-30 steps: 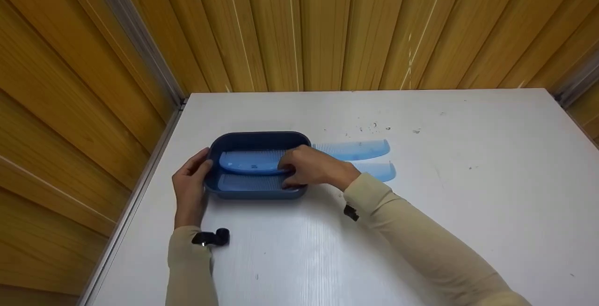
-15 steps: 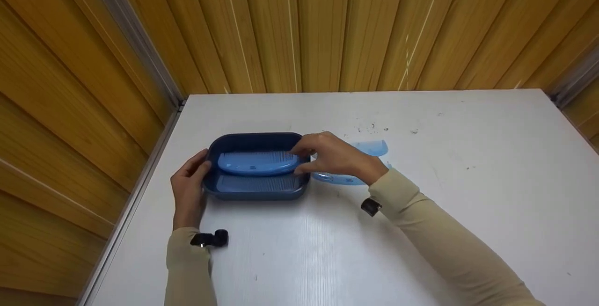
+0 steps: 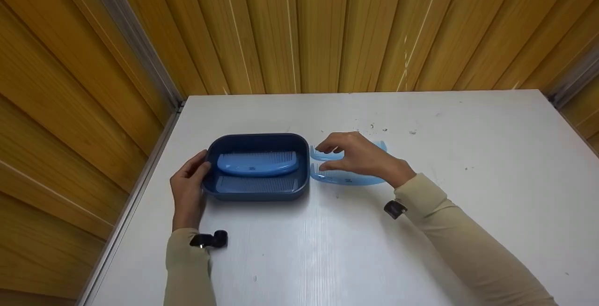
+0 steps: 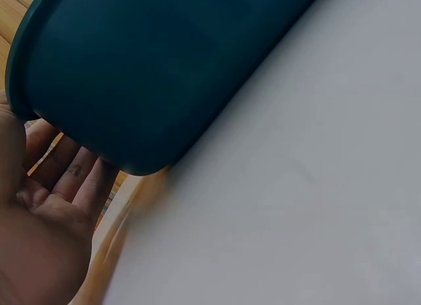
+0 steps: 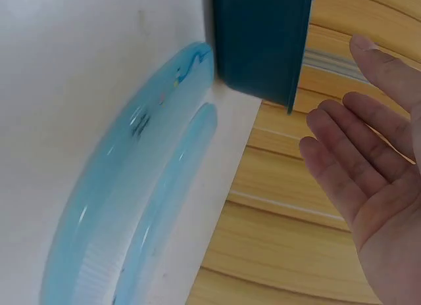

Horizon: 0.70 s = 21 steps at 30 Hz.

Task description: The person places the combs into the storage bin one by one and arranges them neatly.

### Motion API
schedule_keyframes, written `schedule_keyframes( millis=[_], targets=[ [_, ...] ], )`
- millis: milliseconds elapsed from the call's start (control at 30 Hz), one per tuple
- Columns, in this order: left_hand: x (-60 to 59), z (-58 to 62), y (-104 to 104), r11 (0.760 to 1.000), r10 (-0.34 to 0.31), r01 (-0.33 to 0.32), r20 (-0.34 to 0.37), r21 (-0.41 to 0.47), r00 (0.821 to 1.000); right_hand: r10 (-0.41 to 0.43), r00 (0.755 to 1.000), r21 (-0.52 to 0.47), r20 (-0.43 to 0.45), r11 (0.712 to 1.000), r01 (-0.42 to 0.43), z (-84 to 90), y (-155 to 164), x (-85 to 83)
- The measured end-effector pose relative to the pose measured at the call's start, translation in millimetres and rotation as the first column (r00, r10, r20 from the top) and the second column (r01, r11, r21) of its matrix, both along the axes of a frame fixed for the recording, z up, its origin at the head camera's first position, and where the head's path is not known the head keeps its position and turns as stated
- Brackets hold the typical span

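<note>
A dark blue plastic box (image 3: 257, 196) sits on the table with two blue combs inside, one comb (image 3: 256, 166) behind the other comb (image 3: 255, 185). My left hand (image 3: 187, 196) holds the box's left end, thumb at the rim and fingers along the outer wall. To the right of the box, two light blue combs lie side by side: a front comb (image 3: 348, 180) and a back comb (image 3: 327, 156), partly covered by my right hand (image 3: 367, 156). That hand hovers above them, fingers and thumb apart, holding nothing; the right wrist view shows its bare palm (image 5: 388, 213).
The white table (image 3: 458, 193) reaches out to the right and in front. Wood-patterned panels (image 3: 318, 30) stand behind it and at the left. Each wrist carries a small black camera mount (image 3: 395, 209).
My right hand has let go of the comb inside the box and moved right, out over the combs on the table. My left hand stays at the box.
</note>
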State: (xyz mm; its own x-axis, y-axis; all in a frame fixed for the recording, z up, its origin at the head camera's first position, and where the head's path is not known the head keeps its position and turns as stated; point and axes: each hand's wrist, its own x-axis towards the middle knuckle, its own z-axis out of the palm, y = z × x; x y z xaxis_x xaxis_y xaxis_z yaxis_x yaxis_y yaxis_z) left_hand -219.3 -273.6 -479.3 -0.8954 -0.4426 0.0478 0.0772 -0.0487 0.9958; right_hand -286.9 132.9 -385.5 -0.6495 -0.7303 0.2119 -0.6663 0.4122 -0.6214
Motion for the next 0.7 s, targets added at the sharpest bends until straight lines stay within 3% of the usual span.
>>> schedule_keyframes(
  millis=[233, 700],
  targets=[
    [-0.4, -0.5, -2, 0.999, 0.002, -0.001, 0.032, -0.033, 0.999, -0.074, 0.997, 0.048, 0.034, 0.996, 0.072, -6.5, 21, -0.3],
    [0.4, -0.2, -1, 0.999, 0.002, -0.002, 0.006, -0.040, 1.000, -0.180, 0.978, 0.116, 0.101, 0.979, 0.168, -23.0, 59, -2.0]
  ],
)
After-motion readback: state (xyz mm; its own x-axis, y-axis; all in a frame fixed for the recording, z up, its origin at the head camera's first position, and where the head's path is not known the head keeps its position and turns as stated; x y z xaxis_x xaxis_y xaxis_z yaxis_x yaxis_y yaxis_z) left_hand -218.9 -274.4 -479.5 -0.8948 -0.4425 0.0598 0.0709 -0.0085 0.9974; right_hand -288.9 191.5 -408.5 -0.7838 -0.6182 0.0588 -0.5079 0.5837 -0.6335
